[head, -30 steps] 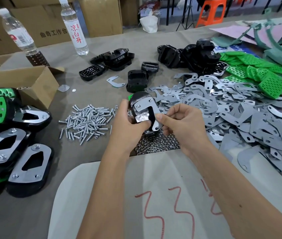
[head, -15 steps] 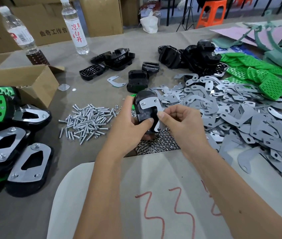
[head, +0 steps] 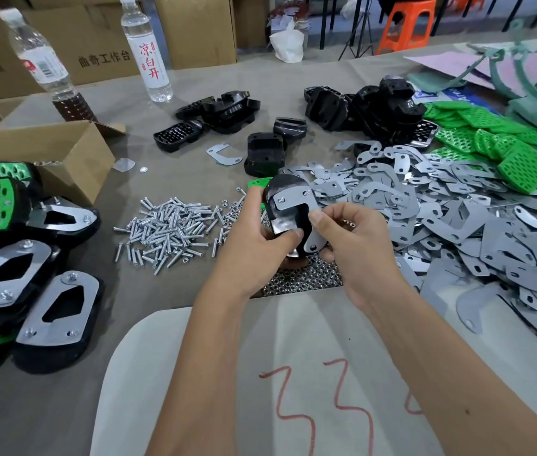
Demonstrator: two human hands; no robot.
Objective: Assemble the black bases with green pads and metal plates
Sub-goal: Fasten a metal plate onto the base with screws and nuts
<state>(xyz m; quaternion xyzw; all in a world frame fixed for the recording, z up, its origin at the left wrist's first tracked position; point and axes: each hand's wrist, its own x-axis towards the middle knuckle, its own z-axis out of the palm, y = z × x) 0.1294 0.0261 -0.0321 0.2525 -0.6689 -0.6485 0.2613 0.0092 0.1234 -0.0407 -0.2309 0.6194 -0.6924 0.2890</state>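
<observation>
Gripping a black base (head: pixel 285 222) above the bench (head: pixel 178 77), left hand (head: pixel 254 255) curled round it, right hand (head: pixel 355 245) pinching the metal plate (head: pixel 296 205) lying on its face

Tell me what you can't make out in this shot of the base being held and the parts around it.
- Head view: underside of the black base, hidden by the left hand.
- Lower end of the metal plate, partly covered by the right hand.
- Green pad behind the base, only an edge shows.
- Nuts pile, partly hidden by both hands.
- Finished assemblies, cut by the left edge.
</observation>
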